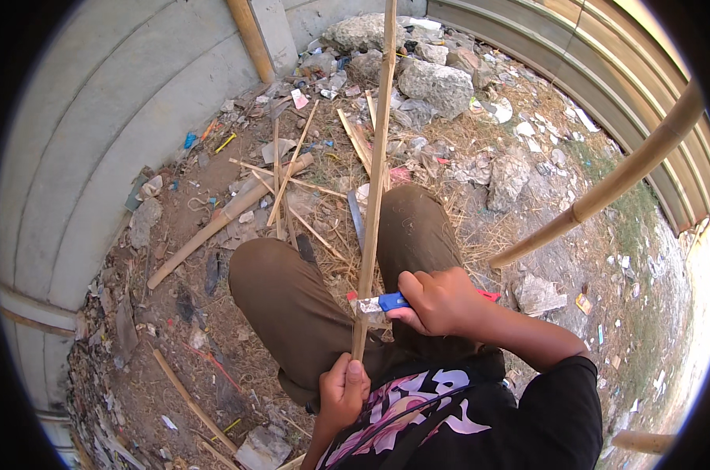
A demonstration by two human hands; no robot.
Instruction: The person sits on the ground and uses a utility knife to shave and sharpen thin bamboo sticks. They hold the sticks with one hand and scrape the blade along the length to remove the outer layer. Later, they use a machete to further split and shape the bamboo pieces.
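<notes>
A long split bamboo strip (pixel 378 149) runs from my lap up past the top of the view, between my knees. My left hand (pixel 344 389) is closed around its lower end, close to my shirt. In my right hand (pixel 440 301) is a utility knife (pixel 393 301) with a blue body and a red tail end. Its short, pale-smeared blade lies across the strip, touching it a little above my left hand. The fingers of my right hand wrap the handle and hide most of it.
Thin bamboo strips (pixel 294 160) and a thick bamboo piece (pixel 222 227) lie on the littered ground beyond my left knee. A bamboo pole (pixel 606 184) slants in from the right. Rocks (pixel 437 86) are piled at the back, beside a concrete wall (pixel 135 102) and a corrugated metal fence (pixel 559 59).
</notes>
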